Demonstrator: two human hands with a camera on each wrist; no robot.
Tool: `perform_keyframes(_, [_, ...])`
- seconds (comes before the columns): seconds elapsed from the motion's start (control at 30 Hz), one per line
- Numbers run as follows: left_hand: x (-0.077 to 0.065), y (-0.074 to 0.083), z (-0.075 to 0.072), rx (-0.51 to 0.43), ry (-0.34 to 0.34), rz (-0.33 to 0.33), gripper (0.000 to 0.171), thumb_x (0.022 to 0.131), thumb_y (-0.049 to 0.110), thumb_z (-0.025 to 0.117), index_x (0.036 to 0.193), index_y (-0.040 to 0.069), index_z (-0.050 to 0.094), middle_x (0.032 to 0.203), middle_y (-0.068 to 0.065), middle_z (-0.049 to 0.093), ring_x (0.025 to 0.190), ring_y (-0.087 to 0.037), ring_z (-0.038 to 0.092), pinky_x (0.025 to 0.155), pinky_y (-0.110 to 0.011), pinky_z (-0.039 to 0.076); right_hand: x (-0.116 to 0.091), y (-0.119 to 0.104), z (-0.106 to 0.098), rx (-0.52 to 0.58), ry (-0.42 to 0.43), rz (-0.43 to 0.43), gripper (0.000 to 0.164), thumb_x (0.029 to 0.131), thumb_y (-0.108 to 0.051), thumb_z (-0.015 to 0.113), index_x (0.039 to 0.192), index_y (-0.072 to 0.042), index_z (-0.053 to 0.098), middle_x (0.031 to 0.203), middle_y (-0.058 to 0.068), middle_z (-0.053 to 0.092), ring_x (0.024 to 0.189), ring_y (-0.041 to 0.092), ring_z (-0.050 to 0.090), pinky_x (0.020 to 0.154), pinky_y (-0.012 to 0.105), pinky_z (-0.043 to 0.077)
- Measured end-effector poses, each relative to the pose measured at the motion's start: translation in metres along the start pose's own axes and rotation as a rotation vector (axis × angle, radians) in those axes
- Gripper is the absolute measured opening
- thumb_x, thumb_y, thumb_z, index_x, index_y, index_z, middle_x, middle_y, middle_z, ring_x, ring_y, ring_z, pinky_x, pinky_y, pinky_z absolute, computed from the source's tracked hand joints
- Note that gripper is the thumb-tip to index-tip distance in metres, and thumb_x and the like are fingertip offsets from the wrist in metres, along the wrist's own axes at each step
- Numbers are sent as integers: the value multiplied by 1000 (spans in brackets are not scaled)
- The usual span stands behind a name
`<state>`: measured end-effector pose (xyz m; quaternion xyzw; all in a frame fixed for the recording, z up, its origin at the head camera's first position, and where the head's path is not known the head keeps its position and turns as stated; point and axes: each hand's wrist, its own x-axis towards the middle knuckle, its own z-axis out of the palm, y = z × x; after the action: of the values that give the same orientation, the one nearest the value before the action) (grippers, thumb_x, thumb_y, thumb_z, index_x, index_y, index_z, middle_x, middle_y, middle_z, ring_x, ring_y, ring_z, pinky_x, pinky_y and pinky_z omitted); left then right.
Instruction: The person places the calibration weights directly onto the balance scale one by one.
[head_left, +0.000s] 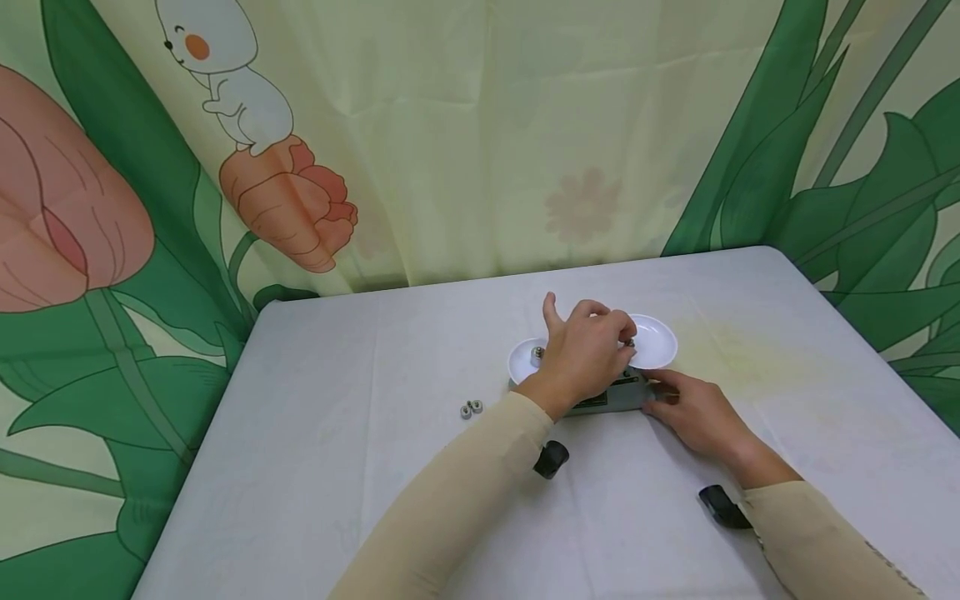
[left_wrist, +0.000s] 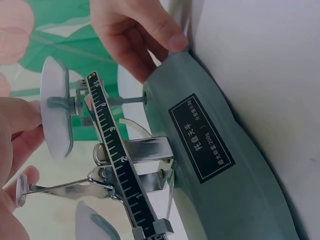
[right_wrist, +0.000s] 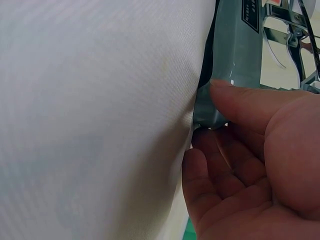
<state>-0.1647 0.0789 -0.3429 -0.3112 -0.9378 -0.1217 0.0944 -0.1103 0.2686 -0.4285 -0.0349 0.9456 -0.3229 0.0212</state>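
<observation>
A grey-green balance scale (left_wrist: pixel 215 120) with a ruled beam (left_wrist: pixel 117 145) stands on the table. My left hand (head_left: pixel 581 358) reaches across it to the right white pan (head_left: pixel 656 342), thumb and finger pinching a small metal piece (head_left: pixel 631 342) over the pan's near side. The pan hides those fingertips in the left wrist view. On the left white pan (head_left: pixel 519 363), partly behind my left hand, sits a similar small metal piece (head_left: pixel 537 353). My right hand (right_wrist: pixel 240 165) grips the right end of the base, its thumb (right_wrist: pixel 235 95) on the front face and its fingers curled beneath.
Several small metal pieces (head_left: pixel 472 408) lie together on the white tablecloth (head_left: pixel 315 467), left of the scale. The black wrist cameras (head_left: pixel 551 460) hang below both wrists. Behind the table's far edge rises a printed curtain (head_left: pixel 465 150).
</observation>
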Motion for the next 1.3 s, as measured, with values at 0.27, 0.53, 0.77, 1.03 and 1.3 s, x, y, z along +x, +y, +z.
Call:
perform_keyframes(0.27, [3, 3, 0, 4, -28, -13, 17, 95, 37, 68, 110, 30, 69, 102, 20, 69, 128, -9, 46, 111, -67, 14, 0, 0, 0, 7, -10, 16, 51, 92, -15, 69, 137, 3, 54, 128, 27, 61, 109, 44, 63, 91, 59, 48])
perform_keyframes(0.53, [5, 3, 2, 22, -28, -16, 16, 95, 39, 69, 108, 31, 69, 100, 20, 69, 128, -9, 46, 111, -67, 15, 0, 0, 0, 6, -9, 20, 51, 92, -14, 68, 137, 4, 54, 129, 27, 60, 110, 44, 62, 91, 59, 48])
perform_keyframes(0.77, [6, 3, 2, 41, -39, -19, 17, 95, 40, 69, 109, 31, 68, 101, 20, 69, 128, -10, 46, 111, -66, 15, 0, 0, 0, 8, -4, 17, 51, 92, -14, 68, 137, 4, 54, 128, 27, 61, 109, 44, 63, 91, 58, 48])
perform_keyframes(1.03, [6, 4, -2, 54, -48, -21, 17, 94, 38, 69, 110, 31, 68, 100, 20, 69, 128, -10, 46, 111, -67, 15, -1, 1, 0, 6, 2, 6, 51, 91, -14, 69, 136, 4, 54, 127, 27, 61, 108, 44, 64, 91, 59, 48])
perform_keyframes(1.3, [6, 3, -5, 35, -50, -37, 17, 95, 39, 68, 110, 31, 68, 100, 21, 68, 128, -9, 45, 111, -66, 15, -1, 3, -1, 6, 10, -19, 51, 90, -15, 72, 134, 6, 56, 123, 28, 63, 105, 43, 65, 88, 58, 49])
